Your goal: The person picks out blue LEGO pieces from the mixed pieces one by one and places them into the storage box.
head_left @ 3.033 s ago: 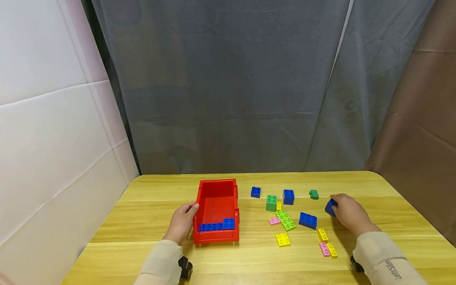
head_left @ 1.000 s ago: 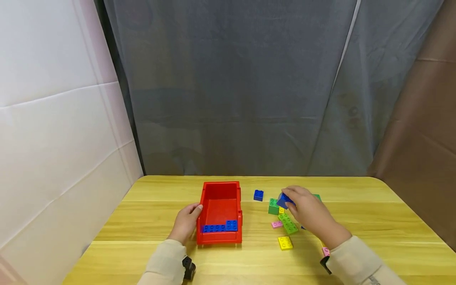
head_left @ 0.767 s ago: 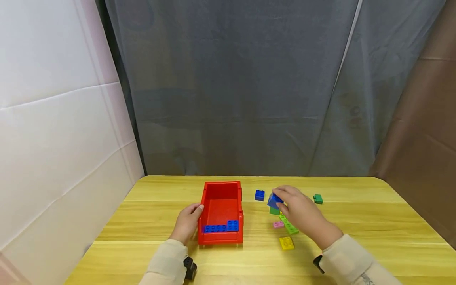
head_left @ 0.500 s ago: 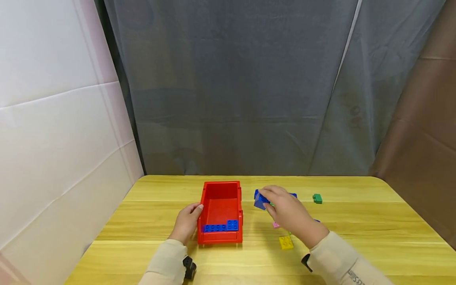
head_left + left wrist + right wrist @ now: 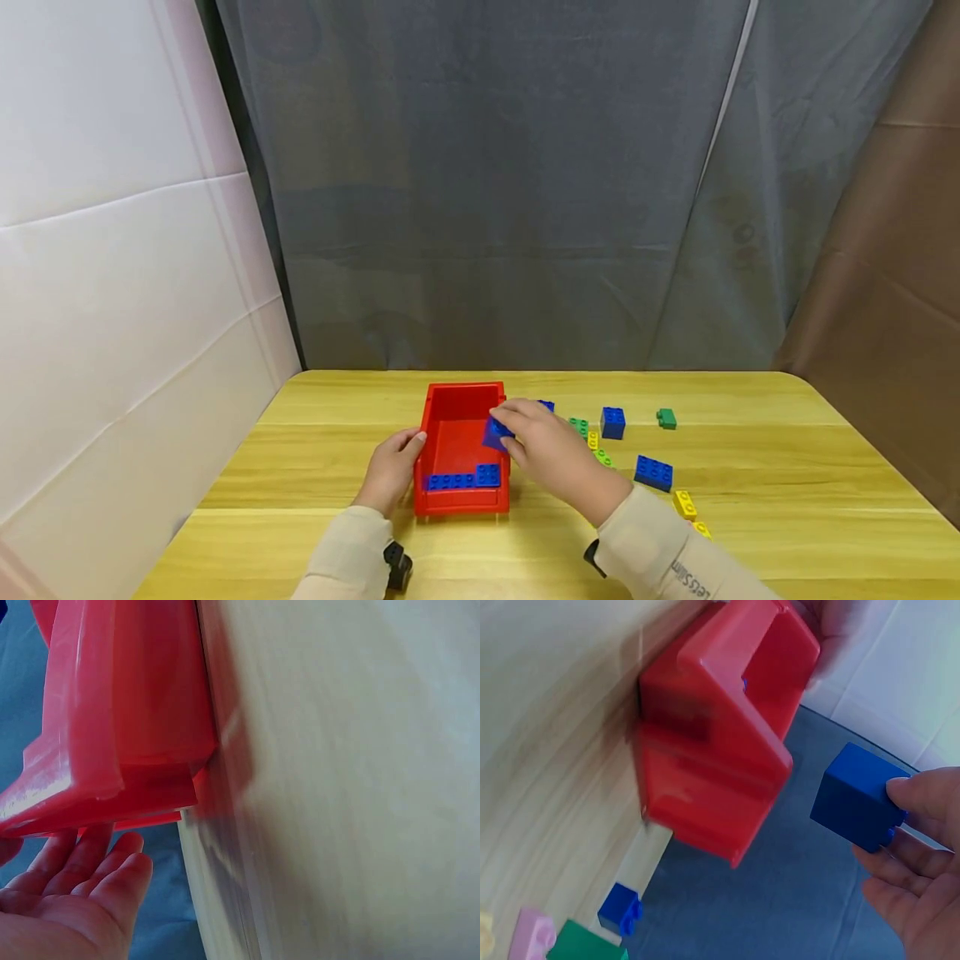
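Note:
My right hand (image 5: 555, 450) pinches a blue toy brick (image 5: 497, 435) between thumb and fingers, over the right rim of a red plastic bin (image 5: 461, 500). In the right wrist view the same blue brick (image 5: 859, 796) shows smooth sides, its studs turned toward the palm. My left hand (image 5: 387, 471) grips the bin's left wall, thumb over the rim; in the left wrist view its fingers (image 5: 112, 877) lie against the bin's outside. Inside the bin, at its near end, lie blue bricks (image 5: 453, 482), including a long narrow one and a wider one beside it.
Right of the bin several bricks lie on the wooden table (image 5: 300, 467): a blue cube-like one (image 5: 612, 422), a long blue one (image 5: 654, 472), a small green one (image 5: 666, 418) and a yellow one (image 5: 684, 505). My right forearm covers others. A grey curtain (image 5: 480, 208) hangs behind.
My right hand picked up the blue brick at the far right and carried it left, across the loose bricks, to the bin's right rim. The left hand stays on the bin.

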Demonstrator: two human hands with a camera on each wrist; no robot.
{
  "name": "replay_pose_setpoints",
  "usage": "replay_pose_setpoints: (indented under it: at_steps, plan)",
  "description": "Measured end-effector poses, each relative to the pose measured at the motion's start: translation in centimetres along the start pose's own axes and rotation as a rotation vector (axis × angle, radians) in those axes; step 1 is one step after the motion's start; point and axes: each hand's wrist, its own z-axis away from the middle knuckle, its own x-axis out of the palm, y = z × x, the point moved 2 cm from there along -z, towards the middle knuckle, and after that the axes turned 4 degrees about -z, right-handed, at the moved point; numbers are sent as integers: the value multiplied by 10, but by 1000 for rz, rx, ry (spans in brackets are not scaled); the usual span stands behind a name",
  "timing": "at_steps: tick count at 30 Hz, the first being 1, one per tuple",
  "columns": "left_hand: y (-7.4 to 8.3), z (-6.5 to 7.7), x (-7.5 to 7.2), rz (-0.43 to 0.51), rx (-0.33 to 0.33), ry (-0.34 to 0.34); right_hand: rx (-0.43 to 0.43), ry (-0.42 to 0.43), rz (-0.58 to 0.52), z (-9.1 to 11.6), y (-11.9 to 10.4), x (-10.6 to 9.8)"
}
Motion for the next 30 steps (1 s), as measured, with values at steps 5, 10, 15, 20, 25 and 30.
replay_pose_setpoints:
  at_steps: [5, 10, 15, 20, 25, 30]
  plan:
    - [1, 1, -1, -2, -2, 7, -11, -28, -22, -5, -8, 7]
    - [3, 1, 0, -1, -2, 2, -17, -31, -25, -7, -11, 14]
    - [1, 1, 1, 10, -9, 0, -33, -35, -2, -10, -15, 22]
    - [1, 2, 0, 28, -13, 3, -25, -44, -20, -14, -18, 29]
    - [2, 3, 0, 37, -1, 6, -13, -50, -35, -18, -19, 37]
    - [2, 2, 0, 46, 11, 16, -3, -61, -26, -23, -19, 44]
